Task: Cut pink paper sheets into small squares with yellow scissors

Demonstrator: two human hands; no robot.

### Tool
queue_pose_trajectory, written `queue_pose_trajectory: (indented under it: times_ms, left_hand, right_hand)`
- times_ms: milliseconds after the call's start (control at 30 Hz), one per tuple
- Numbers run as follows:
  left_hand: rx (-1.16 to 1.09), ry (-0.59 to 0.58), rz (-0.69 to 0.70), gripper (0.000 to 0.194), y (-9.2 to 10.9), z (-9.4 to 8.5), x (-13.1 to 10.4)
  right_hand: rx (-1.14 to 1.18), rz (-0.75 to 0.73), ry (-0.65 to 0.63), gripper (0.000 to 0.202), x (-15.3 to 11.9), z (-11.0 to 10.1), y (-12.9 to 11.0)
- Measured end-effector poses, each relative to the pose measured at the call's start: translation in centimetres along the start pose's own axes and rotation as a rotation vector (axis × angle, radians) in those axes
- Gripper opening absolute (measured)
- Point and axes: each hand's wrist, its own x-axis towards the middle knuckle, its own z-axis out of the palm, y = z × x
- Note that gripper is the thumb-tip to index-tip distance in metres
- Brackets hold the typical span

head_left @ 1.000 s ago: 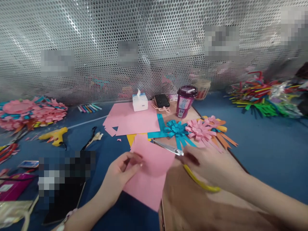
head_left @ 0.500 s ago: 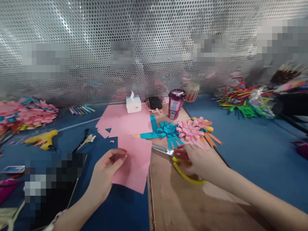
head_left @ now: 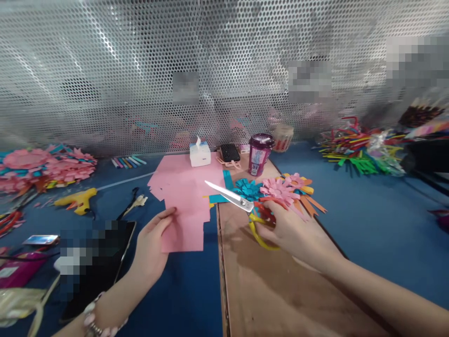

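My left hand (head_left: 154,241) pinches the left edge of a pink paper sheet (head_left: 185,234), thumb on top. The sheet overlaps larger pink paper (head_left: 175,171) lying behind it. My right hand (head_left: 284,224) is wrapped round the red and yellow handles of a pair of scissors (head_left: 243,203). Their silver blades look closed and point up and left, over the edge of the pink paper. Just behind the scissors lie a blue paper flower (head_left: 247,188) and a pink paper flower (head_left: 279,189). Blue strips show beside them.
A tissue box (head_left: 200,156), a black phone-like item (head_left: 229,153) and a purple cup (head_left: 259,157) stand at the back. On the left are a yellow glue gun (head_left: 79,200), a black tablet (head_left: 101,267) and piled paper flowers (head_left: 45,166). Coloured strips (head_left: 358,147) lie at right.
The scissors have lifted and moved left, with the blades now fully visible. The held sheet has shifted up and left and sits straighter. The whole view has shifted slightly.
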Motion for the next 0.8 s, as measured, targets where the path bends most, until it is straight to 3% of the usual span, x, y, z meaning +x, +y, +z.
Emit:
queue_pose_trajectory:
  times_ms: [100,233,533,633,800]
  left_hand:
    - [0.027,0.004,-0.022,0.022,0.1,0.1,-0.1]
    - [0.054,-0.027,-0.058,0.029,-0.5,0.1,0.2]
    - [0.029,-0.055,-0.032,0.03,-0.9,0.2,0.4]
    - [0.023,-0.072,-0.026,0.032,-1.1,0.1,0.4]
    - [0.058,-0.11,0.093,0.036,-1.3,-0.1,0.5]
  right_hand:
    - [0.112,-0.087,0.097,0.022,-0.2,0.3,0.4]
    - [-0.069,-0.2,0.149,0.021,-0.7,0.2,0.4]
    - [0.341,-0.015,0.119,0.026,-1.2,-1.5,-1.1]
    - [0.35,-0.021,0.088,0.025,-1.1,-1.4,-0.8]
    - [0.384,-0.054,-0.087,0.024,-0.9,-0.9,-0.1]
